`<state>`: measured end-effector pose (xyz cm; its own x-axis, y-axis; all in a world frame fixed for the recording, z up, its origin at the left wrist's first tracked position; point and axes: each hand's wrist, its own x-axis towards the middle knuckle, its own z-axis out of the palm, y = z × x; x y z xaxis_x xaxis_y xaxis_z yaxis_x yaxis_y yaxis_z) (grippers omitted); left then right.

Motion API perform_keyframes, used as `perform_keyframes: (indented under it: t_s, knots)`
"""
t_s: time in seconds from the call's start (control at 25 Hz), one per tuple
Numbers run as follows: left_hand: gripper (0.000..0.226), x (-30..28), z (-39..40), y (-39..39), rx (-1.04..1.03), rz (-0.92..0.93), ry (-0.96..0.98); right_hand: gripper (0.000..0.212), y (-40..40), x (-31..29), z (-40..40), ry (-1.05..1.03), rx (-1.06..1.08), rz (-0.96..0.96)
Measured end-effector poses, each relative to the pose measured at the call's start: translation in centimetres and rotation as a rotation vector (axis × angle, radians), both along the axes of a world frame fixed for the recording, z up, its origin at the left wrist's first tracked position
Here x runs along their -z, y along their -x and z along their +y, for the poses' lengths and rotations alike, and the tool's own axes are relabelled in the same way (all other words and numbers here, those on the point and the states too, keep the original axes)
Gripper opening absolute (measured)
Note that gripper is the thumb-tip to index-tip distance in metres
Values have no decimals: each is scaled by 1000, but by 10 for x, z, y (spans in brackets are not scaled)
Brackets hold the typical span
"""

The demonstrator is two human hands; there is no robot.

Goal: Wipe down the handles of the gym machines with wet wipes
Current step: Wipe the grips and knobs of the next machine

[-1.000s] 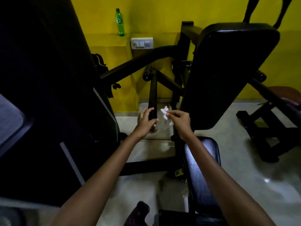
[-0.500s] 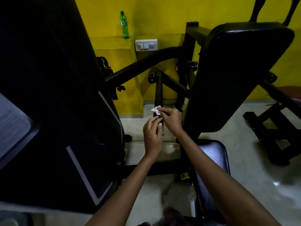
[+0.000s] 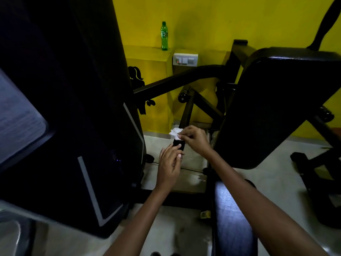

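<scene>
Yellow wall (image 3: 212, 19), pale floor (image 3: 276, 172); hands grip handle (image 3: 180, 145), right pinching wipe (image 3: 175, 133).

Handle (image 3: 179, 144) end hidden by hands; bottle (image 3: 164, 36) label unreadable.

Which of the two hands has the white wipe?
The right hand pinches the white wipe against the black handle; the left hand only grips the handle's lower end.

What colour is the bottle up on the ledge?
Green. The bottle shows clearly in the head view, against the yellow wall.
</scene>
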<state>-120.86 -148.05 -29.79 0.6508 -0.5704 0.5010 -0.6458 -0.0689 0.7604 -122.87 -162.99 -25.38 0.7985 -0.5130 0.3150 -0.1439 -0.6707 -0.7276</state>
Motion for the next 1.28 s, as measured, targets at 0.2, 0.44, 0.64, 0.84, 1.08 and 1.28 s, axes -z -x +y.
perform_keyframes:
  t_s: [0.2,0.44,0.64,0.84,1.08,1.28]
  knots:
    - [31,0,1,2,-69,-118,-99,15,-20,1,-11,-26,65,18]
    - [27,0,-7,14,-159,-40,-76,15,3,-2,-25,-93,-104,-1]
    - [32,-11,-14,14,-274,-37,-11,17,-15,-8,-39,-162,-33,48]
    - [27,-1,-19,23,-342,-54,-5,13,9,9,-19,-157,-215,-33]
    - [45,-2,-16,32,-323,71,-18,14,5,12,-5,-144,-180,-80]
    - [60,-12,-13,38,-323,185,-117,15,10,11,-27,-113,-307,-58]
